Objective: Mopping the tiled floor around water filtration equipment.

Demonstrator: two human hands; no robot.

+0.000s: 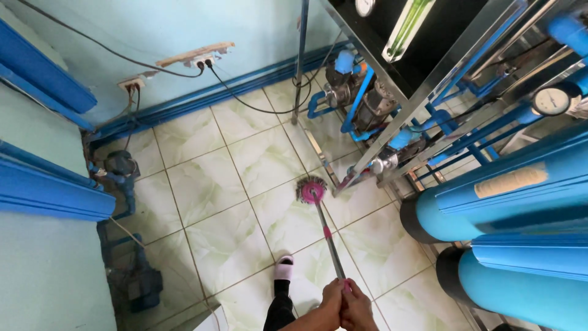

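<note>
Gripping mop handle (pixel 327 236) w/ both hands, left hand (pixel 331 301), right hand (pixel 356 306)

Both hands (pixel 344 303) gripping mop (pixel 312 190)

A long label (pixel 510 180) sits on the side of the upper big blue tank (pixel 520 196) at the right. It is a thin rectangle, pale tan, and lies along the tank. A round white dial (pixel 553 100) with a dark rim stands above it on the metal frame (pixel 392 129). Part of another round white dial (pixel 365 6) peeks in at the top edge.
</note>
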